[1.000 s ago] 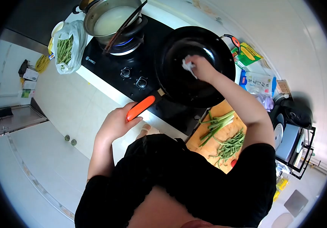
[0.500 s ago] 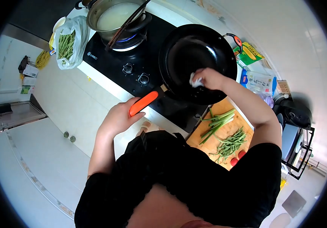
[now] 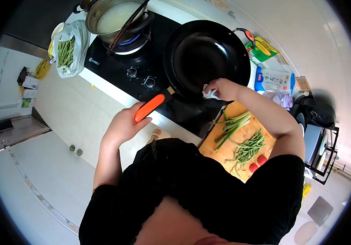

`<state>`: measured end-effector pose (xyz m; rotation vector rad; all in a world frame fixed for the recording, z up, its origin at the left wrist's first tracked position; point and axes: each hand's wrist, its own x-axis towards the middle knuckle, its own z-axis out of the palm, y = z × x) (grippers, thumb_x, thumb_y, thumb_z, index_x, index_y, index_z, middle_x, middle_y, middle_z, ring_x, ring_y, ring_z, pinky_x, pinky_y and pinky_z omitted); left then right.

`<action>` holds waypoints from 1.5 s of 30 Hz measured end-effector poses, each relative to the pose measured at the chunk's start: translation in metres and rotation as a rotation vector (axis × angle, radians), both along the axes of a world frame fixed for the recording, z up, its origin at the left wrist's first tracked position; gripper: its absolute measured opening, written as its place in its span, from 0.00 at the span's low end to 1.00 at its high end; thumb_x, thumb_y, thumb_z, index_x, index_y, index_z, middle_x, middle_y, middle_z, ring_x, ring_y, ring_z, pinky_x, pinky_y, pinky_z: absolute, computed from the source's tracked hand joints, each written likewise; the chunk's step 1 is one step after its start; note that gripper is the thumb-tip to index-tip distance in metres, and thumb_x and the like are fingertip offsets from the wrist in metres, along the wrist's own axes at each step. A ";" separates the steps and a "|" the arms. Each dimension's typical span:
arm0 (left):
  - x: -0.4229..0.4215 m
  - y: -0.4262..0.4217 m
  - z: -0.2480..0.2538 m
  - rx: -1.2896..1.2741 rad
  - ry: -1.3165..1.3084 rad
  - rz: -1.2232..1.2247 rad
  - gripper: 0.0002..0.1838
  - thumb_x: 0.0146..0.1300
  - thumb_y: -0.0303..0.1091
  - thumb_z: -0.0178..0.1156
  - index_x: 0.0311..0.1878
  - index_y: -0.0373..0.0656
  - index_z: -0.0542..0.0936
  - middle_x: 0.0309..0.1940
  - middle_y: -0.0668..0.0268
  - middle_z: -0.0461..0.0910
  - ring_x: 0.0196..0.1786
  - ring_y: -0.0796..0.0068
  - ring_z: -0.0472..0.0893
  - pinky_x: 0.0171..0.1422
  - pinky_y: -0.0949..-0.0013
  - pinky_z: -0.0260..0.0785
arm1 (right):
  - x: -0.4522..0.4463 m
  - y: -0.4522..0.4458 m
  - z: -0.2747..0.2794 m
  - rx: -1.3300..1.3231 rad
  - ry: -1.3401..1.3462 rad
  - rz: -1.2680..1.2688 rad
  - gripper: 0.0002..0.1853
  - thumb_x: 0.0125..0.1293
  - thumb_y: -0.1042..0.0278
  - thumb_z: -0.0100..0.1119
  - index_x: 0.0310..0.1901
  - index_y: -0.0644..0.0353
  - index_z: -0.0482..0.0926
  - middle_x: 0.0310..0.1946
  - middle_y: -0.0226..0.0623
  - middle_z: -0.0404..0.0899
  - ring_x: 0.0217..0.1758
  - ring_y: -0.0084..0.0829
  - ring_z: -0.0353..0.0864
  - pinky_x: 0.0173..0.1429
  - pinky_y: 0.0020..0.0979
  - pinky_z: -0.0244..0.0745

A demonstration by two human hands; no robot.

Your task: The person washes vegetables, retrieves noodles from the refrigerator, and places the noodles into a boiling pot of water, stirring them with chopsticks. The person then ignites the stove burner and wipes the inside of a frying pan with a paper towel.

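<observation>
A black wok (image 3: 195, 61) sits tilted over the right side of the stove. My left hand (image 3: 120, 124) is wrapped round its orange and black handle (image 3: 150, 108). At the near right rim of the wok, my right hand (image 3: 224, 89) pinches a crumpled white tissue (image 3: 210, 94), pressed against the inner wall. The wok's inside looks dark and shiny. Under my right forearm lies a wooden cutting board (image 3: 220, 154) with cut green beans (image 3: 249, 148), scallions (image 3: 234, 126) and red pieces (image 3: 262, 160) on it.
A steel pot (image 3: 96, 18) of cloudy liquid stands on a lit burner, with long dark chopsticks (image 3: 128, 25) across its rim. A plastic bag of green beans (image 3: 66, 53) lies left of the stove (image 3: 114, 67). Food packets (image 3: 274, 79) and a black rack (image 3: 326, 159) are at right.
My right hand has slid the tissue toward the wok's near rim. The whole view has shifted a little; my left hand still grips the handle.
</observation>
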<state>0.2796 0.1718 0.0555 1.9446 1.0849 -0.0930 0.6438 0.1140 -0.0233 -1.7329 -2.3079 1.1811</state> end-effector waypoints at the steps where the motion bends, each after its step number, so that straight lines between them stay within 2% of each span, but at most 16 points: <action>1: 0.000 -0.001 0.000 0.015 0.003 0.000 0.25 0.55 0.43 0.60 0.53 0.40 0.71 0.29 0.54 0.79 0.35 0.55 0.78 0.42 0.63 0.69 | 0.000 0.003 -0.001 -0.053 0.078 -0.067 0.19 0.43 0.83 0.53 0.39 0.54 0.80 0.37 0.46 0.79 0.44 0.45 0.77 0.49 0.34 0.72; 4: -0.001 -0.001 -0.001 0.038 0.002 0.000 0.25 0.55 0.43 0.60 0.53 0.40 0.71 0.29 0.54 0.79 0.35 0.55 0.78 0.42 0.63 0.69 | 0.019 0.013 0.011 0.065 -0.186 -0.093 0.18 0.44 0.80 0.54 0.38 0.53 0.81 0.35 0.46 0.79 0.42 0.44 0.79 0.46 0.35 0.73; 7: -0.001 -0.002 -0.003 0.045 -0.007 0.000 0.25 0.55 0.43 0.60 0.53 0.40 0.71 0.29 0.54 0.78 0.35 0.55 0.78 0.41 0.63 0.69 | 0.027 0.013 0.028 -0.129 -0.609 -0.084 0.15 0.44 0.78 0.55 0.36 0.55 0.81 0.36 0.45 0.80 0.42 0.43 0.78 0.45 0.36 0.74; 8: -0.002 -0.002 -0.003 0.047 -0.011 0.001 0.25 0.55 0.43 0.60 0.53 0.40 0.71 0.29 0.54 0.78 0.34 0.55 0.78 0.41 0.63 0.69 | 0.025 0.011 0.026 -0.130 -0.612 -0.083 0.15 0.44 0.78 0.55 0.36 0.55 0.81 0.36 0.45 0.80 0.42 0.43 0.78 0.45 0.36 0.74; 10: -0.001 -0.002 -0.003 0.045 -0.014 0.001 0.24 0.55 0.43 0.60 0.53 0.40 0.71 0.28 0.54 0.78 0.34 0.55 0.78 0.41 0.63 0.69 | 0.018 0.005 0.020 -0.189 -0.565 -0.030 0.15 0.42 0.77 0.56 0.36 0.58 0.80 0.37 0.45 0.80 0.43 0.44 0.78 0.45 0.36 0.74; 13: -0.002 -0.002 -0.003 0.048 -0.012 0.001 0.24 0.55 0.43 0.60 0.53 0.41 0.71 0.28 0.54 0.78 0.34 0.55 0.78 0.41 0.63 0.69 | -0.004 0.006 0.021 -0.336 -0.088 -0.210 0.15 0.41 0.77 0.55 0.36 0.60 0.80 0.37 0.44 0.80 0.41 0.41 0.79 0.45 0.32 0.73; 14: -0.002 -0.002 -0.003 0.051 -0.008 0.002 0.24 0.55 0.43 0.60 0.53 0.41 0.71 0.28 0.54 0.78 0.34 0.55 0.78 0.41 0.64 0.69 | -0.002 0.009 0.012 -0.268 -0.021 -0.285 0.17 0.41 0.78 0.54 0.37 0.60 0.80 0.36 0.44 0.80 0.40 0.39 0.79 0.46 0.31 0.72; 17: 0.000 -0.003 -0.001 0.044 0.013 0.005 0.25 0.55 0.43 0.60 0.53 0.41 0.71 0.28 0.55 0.78 0.34 0.56 0.78 0.41 0.64 0.69 | 0.006 0.019 0.004 0.196 -0.203 -0.389 0.18 0.46 0.82 0.54 0.42 0.56 0.78 0.33 0.46 0.79 0.41 0.46 0.78 0.49 0.33 0.72; 19: 0.000 -0.003 0.000 0.042 0.012 0.006 0.25 0.55 0.43 0.60 0.53 0.41 0.71 0.28 0.55 0.78 0.34 0.56 0.78 0.41 0.64 0.69 | 0.002 0.029 0.003 0.254 -0.190 -0.357 0.20 0.49 0.83 0.53 0.45 0.54 0.77 0.37 0.45 0.77 0.44 0.47 0.76 0.52 0.33 0.71; 21: 0.000 -0.004 -0.001 0.040 0.013 0.007 0.25 0.55 0.43 0.60 0.53 0.41 0.71 0.28 0.55 0.78 0.34 0.56 0.78 0.42 0.64 0.69 | -0.005 0.040 -0.003 0.393 -0.066 -0.136 0.23 0.48 0.84 0.51 0.47 0.52 0.76 0.43 0.44 0.74 0.46 0.46 0.75 0.53 0.33 0.70; 23: -0.001 -0.005 -0.003 0.061 -0.001 0.007 0.25 0.55 0.43 0.60 0.53 0.41 0.71 0.28 0.55 0.78 0.34 0.56 0.78 0.42 0.64 0.69 | -0.014 0.044 -0.006 0.325 -0.134 -0.081 0.26 0.46 0.84 0.52 0.48 0.48 0.76 0.48 0.40 0.71 0.50 0.44 0.73 0.54 0.33 0.69; 25: -0.002 -0.005 -0.004 0.062 -0.001 0.005 0.25 0.55 0.43 0.60 0.53 0.41 0.71 0.28 0.55 0.78 0.34 0.56 0.78 0.42 0.64 0.69 | -0.019 0.043 -0.006 0.399 -0.314 0.190 0.27 0.45 0.83 0.54 0.49 0.46 0.76 0.48 0.38 0.71 0.50 0.42 0.73 0.54 0.34 0.70; 29: -0.001 -0.005 -0.003 0.040 0.008 0.006 0.25 0.55 0.43 0.60 0.53 0.41 0.71 0.28 0.55 0.78 0.34 0.57 0.78 0.41 0.64 0.69 | -0.020 0.023 0.004 0.179 -0.261 0.272 0.26 0.43 0.84 0.54 0.46 0.47 0.76 0.47 0.37 0.71 0.50 0.42 0.73 0.53 0.36 0.70; 34: -0.001 -0.005 -0.003 0.036 -0.002 0.009 0.24 0.55 0.42 0.60 0.53 0.41 0.71 0.28 0.56 0.78 0.33 0.58 0.78 0.41 0.65 0.69 | -0.024 0.005 0.004 0.007 -0.012 0.087 0.26 0.42 0.87 0.49 0.45 0.52 0.76 0.46 0.43 0.74 0.51 0.46 0.73 0.55 0.36 0.69; 39: 0.002 -0.005 0.003 0.051 0.029 -0.010 0.24 0.55 0.42 0.60 0.53 0.41 0.71 0.29 0.55 0.78 0.34 0.58 0.78 0.42 0.64 0.69 | -0.046 0.010 0.033 -0.424 0.212 -0.170 0.25 0.44 0.78 0.51 0.48 0.52 0.77 0.46 0.41 0.76 0.49 0.37 0.74 0.55 0.29 0.66; 45: 0.000 -0.005 -0.002 0.077 0.015 -0.050 0.24 0.55 0.43 0.59 0.51 0.39 0.72 0.32 0.52 0.79 0.37 0.54 0.78 0.44 0.63 0.69 | -0.052 0.009 0.041 -0.510 0.531 -0.301 0.18 0.50 0.69 0.59 0.46 0.61 0.77 0.39 0.35 0.77 0.43 0.26 0.73 0.48 0.23 0.67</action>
